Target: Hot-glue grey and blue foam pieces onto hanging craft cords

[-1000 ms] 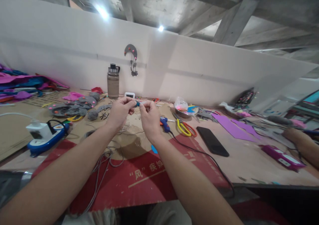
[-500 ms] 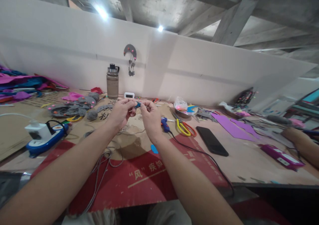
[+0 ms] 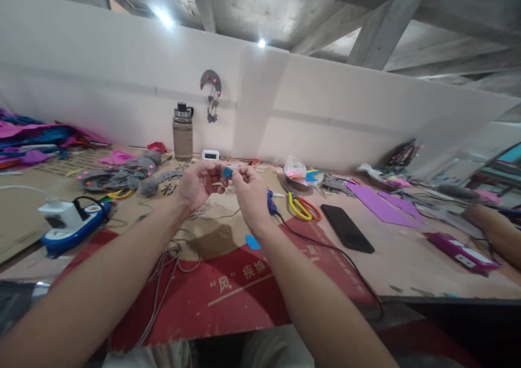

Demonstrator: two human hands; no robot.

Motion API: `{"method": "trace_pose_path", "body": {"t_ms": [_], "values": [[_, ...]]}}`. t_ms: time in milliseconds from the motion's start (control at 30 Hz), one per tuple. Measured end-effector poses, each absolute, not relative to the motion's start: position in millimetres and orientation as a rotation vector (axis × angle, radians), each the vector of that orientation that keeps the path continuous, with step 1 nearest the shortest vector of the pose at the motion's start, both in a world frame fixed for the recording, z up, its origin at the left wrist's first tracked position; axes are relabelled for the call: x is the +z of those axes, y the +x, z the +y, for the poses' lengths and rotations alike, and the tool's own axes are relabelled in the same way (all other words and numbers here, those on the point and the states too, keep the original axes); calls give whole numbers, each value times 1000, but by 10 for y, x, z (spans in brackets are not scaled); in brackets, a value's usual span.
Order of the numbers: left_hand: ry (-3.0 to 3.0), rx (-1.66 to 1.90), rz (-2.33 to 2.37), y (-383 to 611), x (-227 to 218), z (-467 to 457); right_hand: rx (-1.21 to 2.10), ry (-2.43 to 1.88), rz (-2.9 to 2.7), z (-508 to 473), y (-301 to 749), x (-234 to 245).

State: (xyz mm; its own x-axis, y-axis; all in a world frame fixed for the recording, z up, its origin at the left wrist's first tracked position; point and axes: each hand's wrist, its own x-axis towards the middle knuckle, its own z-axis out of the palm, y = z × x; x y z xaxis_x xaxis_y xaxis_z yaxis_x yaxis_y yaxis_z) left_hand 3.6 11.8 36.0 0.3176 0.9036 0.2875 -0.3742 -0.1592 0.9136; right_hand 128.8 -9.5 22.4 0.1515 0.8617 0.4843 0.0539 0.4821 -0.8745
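Above the cardboard, a small blue felt piece [image 3: 228,173] is held up between both hands. The thumb and fingers of my right hand [image 3: 249,190] pinch its right side. My left hand [image 3: 198,188] has curled fingers at its left edge; the fingertips partly cover it. Another blue felt piece [image 3: 253,242] lies on the cardboard beneath my right forearm. A glue gun [image 3: 271,202] with a blue body rests just right of my right hand, partly hidden by it. Loose grey cord [image 3: 173,254] trails over the red cardboard [image 3: 228,313] near my left forearm.
Scissors [image 3: 303,208] and a black phone [image 3: 347,228] lie to the right, with purple felt [image 3: 382,205] beyond. A bottle [image 3: 183,134] stands near the wall. A blue power strip [image 3: 77,232] sits left. Another person's hand [image 3: 484,219] shows at far right.
The blue felt piece has turned and shows more of its face. My left fingers have loosened and spread slightly. The camera view has shifted a little.
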Motion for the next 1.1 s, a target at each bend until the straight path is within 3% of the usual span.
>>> {"method": "trace_pose_path", "body": {"t_ms": [467, 900, 1100], "values": [[2133, 1380, 987, 11, 373, 120, 251, -1113, -1572, -65, 1493, 179], [2276, 1431, 1152, 34, 400, 59, 47, -1214, -1707, -115, 1469, 186], [1869, 1185, 962, -29, 427, 120, 92, -1272, -1722, -85, 1509, 198]]}}
